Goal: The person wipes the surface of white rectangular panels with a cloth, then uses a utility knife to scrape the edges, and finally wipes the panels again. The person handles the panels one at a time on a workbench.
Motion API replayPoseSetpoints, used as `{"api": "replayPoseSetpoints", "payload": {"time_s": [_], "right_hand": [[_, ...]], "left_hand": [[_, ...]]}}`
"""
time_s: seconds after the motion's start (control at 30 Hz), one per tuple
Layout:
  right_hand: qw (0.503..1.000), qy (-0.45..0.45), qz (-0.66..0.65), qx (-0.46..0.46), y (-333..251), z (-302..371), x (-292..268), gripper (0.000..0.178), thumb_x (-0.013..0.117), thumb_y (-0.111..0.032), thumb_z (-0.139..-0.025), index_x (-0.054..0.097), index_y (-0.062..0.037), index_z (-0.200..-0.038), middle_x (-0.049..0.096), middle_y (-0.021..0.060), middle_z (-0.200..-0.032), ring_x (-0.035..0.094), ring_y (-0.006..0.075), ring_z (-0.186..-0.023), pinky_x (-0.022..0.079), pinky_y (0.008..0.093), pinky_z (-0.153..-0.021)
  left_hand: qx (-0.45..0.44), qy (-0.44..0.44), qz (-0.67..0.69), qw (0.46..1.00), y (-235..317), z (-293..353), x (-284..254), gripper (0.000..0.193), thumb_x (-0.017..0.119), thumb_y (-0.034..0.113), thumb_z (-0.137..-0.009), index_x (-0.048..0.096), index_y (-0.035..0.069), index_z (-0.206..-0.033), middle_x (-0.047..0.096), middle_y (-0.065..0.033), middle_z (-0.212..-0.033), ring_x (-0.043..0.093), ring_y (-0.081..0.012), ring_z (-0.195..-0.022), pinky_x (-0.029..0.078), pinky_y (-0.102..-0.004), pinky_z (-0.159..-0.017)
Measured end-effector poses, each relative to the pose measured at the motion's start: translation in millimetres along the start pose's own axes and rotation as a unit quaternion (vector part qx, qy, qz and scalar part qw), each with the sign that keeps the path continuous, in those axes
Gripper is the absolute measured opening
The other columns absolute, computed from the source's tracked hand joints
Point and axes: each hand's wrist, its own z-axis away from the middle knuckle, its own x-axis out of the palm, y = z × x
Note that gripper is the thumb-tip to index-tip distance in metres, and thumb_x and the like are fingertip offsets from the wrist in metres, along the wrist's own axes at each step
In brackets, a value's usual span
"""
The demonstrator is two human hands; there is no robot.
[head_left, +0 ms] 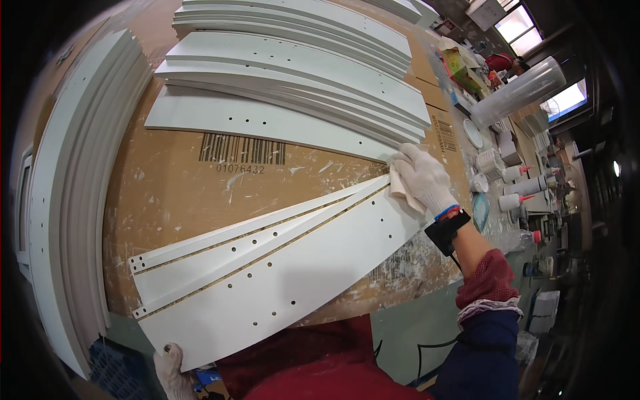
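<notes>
A long white board [313, 267] with small drilled holes lies slanted in front of me, on top of other white boards [193, 267] fanned out beneath it. My left hand [172, 373], in a white glove, grips the board's near left corner, its thumb on the upper face. At the far right end my right hand [420, 177], also gloved, is closed on a beige cloth [402, 191] that touches the board. Part of its fingers is hidden behind the cloth and hand. A black device is strapped to my right wrist.
Stacked white boards [293, 100] lie across the back of the cardboard-covered table [233, 190]. Another tall stack [73, 187] stands at the left. On the right are glue bottles [515, 201], a clear plastic roll [520, 92] and tubs; a person [500, 62] is farther back.
</notes>
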Motion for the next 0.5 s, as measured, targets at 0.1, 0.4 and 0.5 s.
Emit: {"api": "replayPoseSetpoints", "payload": {"time_s": [0.1,0.4,0.5], "right_hand": [[0.981,-0.012,-0.069,-0.182,-56,27,17,0.024,0.059,-0.028,-0.09,0.063,-0.0127,-0.108,0.069,0.0125,-0.1,0.065,0.0324,-0.093,0.052,0.0388,-0.08],[0.993,0.047,-0.083,0.075,-1,27,8,0.041,0.055,-0.028,-0.092,0.057,-0.0035,-0.125,0.062,0.0197,-0.119,0.062,0.0321,-0.106,0.048,0.0381,-0.09],[0.987,0.109,-0.025,0.114,9,34,17,0.04,0.052,-0.028,-0.093,0.057,-0.0048,-0.125,0.061,0.0194,-0.12,0.061,0.0307,-0.11,0.045,0.0372,-0.095]], "left_hand": [[0.056,0.022,0.017,0.998,-42,-18,-32,0.034,0.057,0.028,-0.095,0.047,-0.004,-0.101,0.063,-0.0151,-0.07,0.064,-0.0225,-0.048,0.05,-0.0267,-0.037],[-0.085,-0.061,0.078,0.991,8,-3,6,0.013,0.063,0.012,-0.085,0.059,0.0,-0.087,0.058,-0.0004,-0.076,0.053,-0.0058,-0.056,0.034,-0.0172,-0.041],[-0.122,-0.098,0.098,0.983,2,-5,12,0.012,0.062,0.012,-0.087,0.061,0.0,-0.088,0.059,0.0002,-0.078,0.053,-0.0047,-0.06,0.036,-0.0166,-0.045]]}}
